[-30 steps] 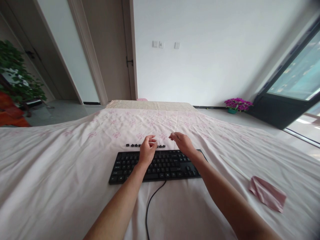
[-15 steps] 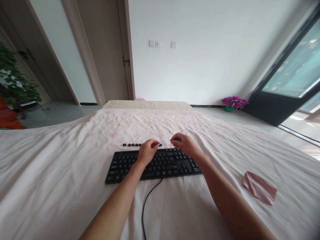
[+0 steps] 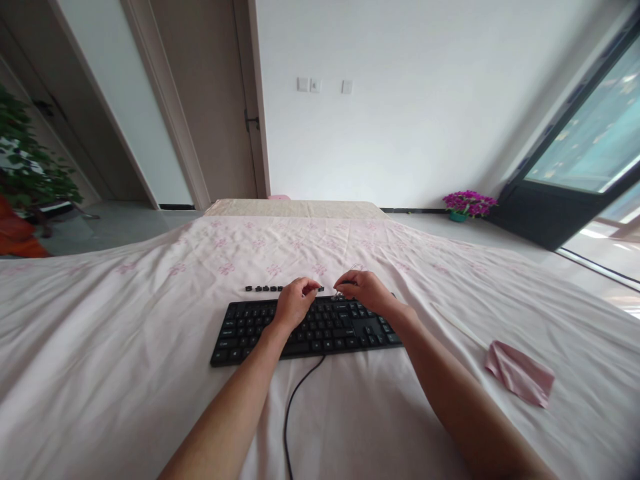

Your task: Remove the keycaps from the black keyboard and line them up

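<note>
left hand (image 3: 294, 301) | right hand (image 3: 364, 291) | both over keyboard (image 3: 250, 330) back row; fingers curled

The left hand (image 3: 294, 303) and right hand (image 3: 364, 292) are curled over the far edge of the black keyboard (image 3: 305, 330). A row of detached keycaps (image 3: 263, 289) lies just left of the left hand. The right hand pinches a thin wire tool (image 3: 342, 291), and a pink cloth (image 3: 520, 373) lies well to its right.
</note>
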Demonstrator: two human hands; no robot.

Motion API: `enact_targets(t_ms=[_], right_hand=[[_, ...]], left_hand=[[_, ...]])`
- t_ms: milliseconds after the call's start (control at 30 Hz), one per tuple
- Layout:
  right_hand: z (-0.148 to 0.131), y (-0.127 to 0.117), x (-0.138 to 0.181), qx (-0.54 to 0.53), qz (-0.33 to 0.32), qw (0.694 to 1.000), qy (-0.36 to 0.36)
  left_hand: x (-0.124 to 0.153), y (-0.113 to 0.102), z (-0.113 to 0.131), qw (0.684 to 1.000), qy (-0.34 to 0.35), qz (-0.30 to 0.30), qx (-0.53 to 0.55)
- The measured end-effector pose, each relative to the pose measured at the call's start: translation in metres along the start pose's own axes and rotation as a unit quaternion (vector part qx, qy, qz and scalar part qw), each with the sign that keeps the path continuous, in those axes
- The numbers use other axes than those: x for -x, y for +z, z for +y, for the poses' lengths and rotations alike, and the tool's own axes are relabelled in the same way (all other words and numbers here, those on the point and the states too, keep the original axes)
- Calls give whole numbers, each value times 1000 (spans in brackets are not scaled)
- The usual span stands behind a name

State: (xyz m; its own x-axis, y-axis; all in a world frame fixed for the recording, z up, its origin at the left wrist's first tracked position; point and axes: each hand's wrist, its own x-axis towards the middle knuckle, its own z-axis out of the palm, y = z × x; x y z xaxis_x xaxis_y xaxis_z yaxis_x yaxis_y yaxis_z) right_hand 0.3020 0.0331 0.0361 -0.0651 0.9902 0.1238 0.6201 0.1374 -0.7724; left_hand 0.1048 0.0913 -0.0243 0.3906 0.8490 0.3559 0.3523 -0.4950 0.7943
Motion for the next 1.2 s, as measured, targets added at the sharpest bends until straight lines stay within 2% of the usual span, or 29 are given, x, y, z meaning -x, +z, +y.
enact_targets(t_ms=[133,300,467,667,867,1033,1200], right_hand=[[-4,5,-3,48,-17,998,-43],[-11,16,-7,130,-2,985,-112],[-7,15,-5,113,-3,987,-117],[5,10,-1,35,-6,998,-47],[-1,17,-2,111,34,985,-126],[5,19,4,161,86,973,-143],[7,19,8,211,76,963,-150]], left_hand=[[0,0,0,1000,-1,-2,-10],[0,0,0,1000,4,-6,-25],[1,0,2,999,8,-8,-49],[1,1,5,997,4,-13,-73],[1,0,7,997,12,-19,-80],[-4,-1,11,992,7,-68,-107],[-11,10,17,983,32,-109,-142]])
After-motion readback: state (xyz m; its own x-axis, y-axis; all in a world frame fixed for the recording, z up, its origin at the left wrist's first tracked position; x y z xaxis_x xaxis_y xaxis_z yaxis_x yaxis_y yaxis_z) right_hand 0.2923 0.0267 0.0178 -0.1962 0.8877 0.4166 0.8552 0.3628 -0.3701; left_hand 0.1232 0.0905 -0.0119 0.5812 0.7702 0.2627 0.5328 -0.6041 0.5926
